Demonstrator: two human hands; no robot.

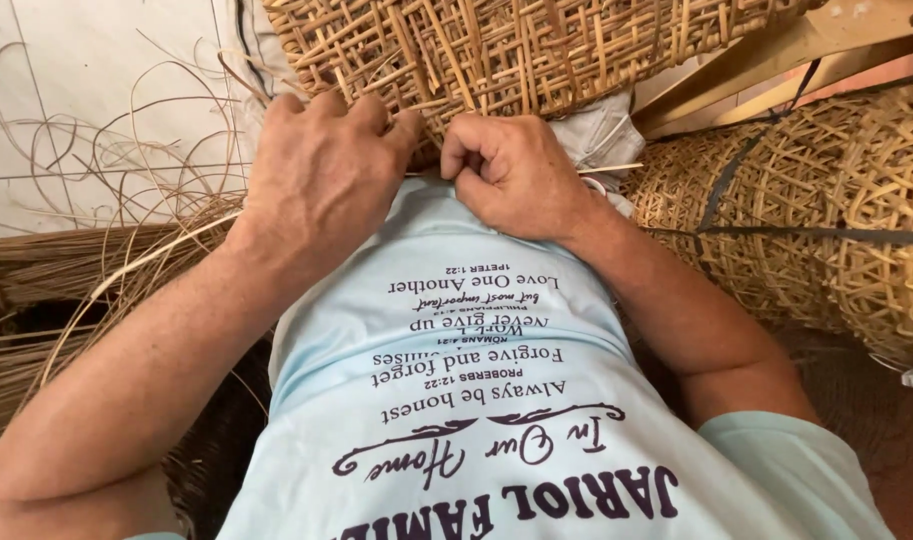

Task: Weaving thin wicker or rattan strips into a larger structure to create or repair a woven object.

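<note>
Hands at lower edge of open-weave tan rattan panel (496,50): left hand (321,180) fingers curled gripping edge, right hand (511,170) clenched, pinching thin strand (611,168) running rightward.

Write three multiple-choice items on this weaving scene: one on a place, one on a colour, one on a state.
1. Where do the loose cane strands lie?
A. by the left arm
B. on the shirt
C. atop the right wrist

2. What colour is the shirt?
A. red
B. pale blue
C. black

3. How are the right hand fingers?
A. spread flat
B. curled tight
C. out of view

Answers:
1 A, the strands fan out over the floor beside that arm.
2 B, pale blue cloth with dark print.
3 B, they curl at the edge of the woven cane panel, beside the left hand.
</note>
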